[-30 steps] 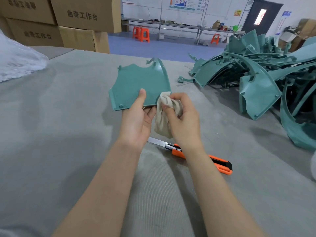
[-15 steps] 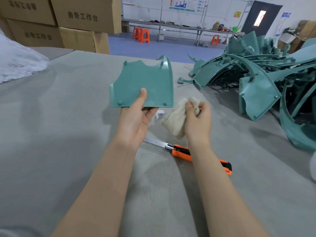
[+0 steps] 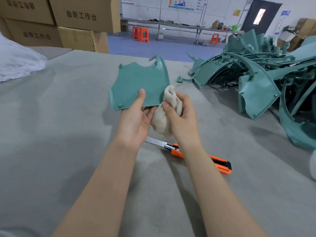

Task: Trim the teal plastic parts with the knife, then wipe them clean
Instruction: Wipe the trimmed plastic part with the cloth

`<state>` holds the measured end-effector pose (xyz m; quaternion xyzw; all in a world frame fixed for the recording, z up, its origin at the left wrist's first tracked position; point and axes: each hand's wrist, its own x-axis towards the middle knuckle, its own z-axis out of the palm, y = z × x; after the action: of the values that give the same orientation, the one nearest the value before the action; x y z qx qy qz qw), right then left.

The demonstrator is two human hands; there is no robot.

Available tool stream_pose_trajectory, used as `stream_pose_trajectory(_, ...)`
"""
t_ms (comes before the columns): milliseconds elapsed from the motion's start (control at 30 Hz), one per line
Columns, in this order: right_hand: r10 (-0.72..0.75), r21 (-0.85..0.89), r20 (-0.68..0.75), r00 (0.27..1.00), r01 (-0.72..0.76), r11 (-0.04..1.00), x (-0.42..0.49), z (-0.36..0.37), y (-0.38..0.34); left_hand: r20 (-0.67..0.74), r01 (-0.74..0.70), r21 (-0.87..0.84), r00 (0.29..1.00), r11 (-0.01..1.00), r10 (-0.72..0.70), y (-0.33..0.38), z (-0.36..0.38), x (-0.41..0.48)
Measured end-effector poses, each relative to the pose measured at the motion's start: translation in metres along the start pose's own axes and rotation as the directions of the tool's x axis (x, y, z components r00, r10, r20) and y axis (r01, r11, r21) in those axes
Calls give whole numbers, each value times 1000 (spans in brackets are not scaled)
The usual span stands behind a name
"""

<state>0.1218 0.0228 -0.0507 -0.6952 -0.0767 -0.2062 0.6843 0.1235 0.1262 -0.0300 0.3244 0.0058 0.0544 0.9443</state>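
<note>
Teal part (image 3: 139, 84) — left hand (image 3: 136, 122) pinches near edge, thumb on top; right hand (image 3: 183, 120) fingers curled round cloth (image 3: 166, 115) — touching part's corner.

1 head-worn wide-angle view, facing forward-down, close over grey table (image 3: 51, 134).

Your left hand (image 3: 136, 120) pinches the teal part (image 3: 138, 86) above the knife (image 3: 193, 153); your right hand (image 3: 183, 120) presses the cloth (image 3: 164, 120) against that part's near right corner.

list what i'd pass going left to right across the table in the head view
white plastic bag → held teal part → cloth → pile of teal parts
</note>
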Motion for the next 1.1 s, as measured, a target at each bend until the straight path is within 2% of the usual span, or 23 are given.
stream_pose_trajectory(200,41,133,-27,999,-37,990,3,-1,2,20,5,9,1000,1000,-6,3,-1,0)
stream_pose_trajectory(267,125,161,-88,988,-110,981,7,-4,5,34,-8,32,999,999,7,4,-1,0)
stream_pose_trajectory(367,286,198,-219,933,-244,949,14,-16,10,93,-56,111,995,992,45,1,-1,-1)
stream_pose_trajectory(433,330,236,-236,914,-275,932,15,-24,10,101,-85,145,992,986,71,-2,-1,-3)
stream_pose_trajectory(533,266,230,-112,957,-236,944,12,-20,2,68,-112,115,992,987,104,-7,0,-2)
stream_pose_trajectory(600,186,67,35,982,-188,980,6,-11,-2,40,-132,132,991,982,128,-8,-1,-1)
stream_pose_trajectory(667,162,-72,104,981,-155,985,3,-4,-3,20,-128,148,992,981,126,-8,-1,1)
stream_pose_trajectory(833,187,-93,-30,982,-189,978,7,-9,-2,64,-80,171,995,982,70,-6,-5,1)
stream_pose_trajectory(1000,294,84,-70,953,-288,954,10,-19,1,117,-32,170,993,985,12,-1,-7,2)
stream_pose_trajectory(1100,280,136,-81,957,-268,954,12,-25,0,109,-59,206,993,977,37,-1,-5,1)
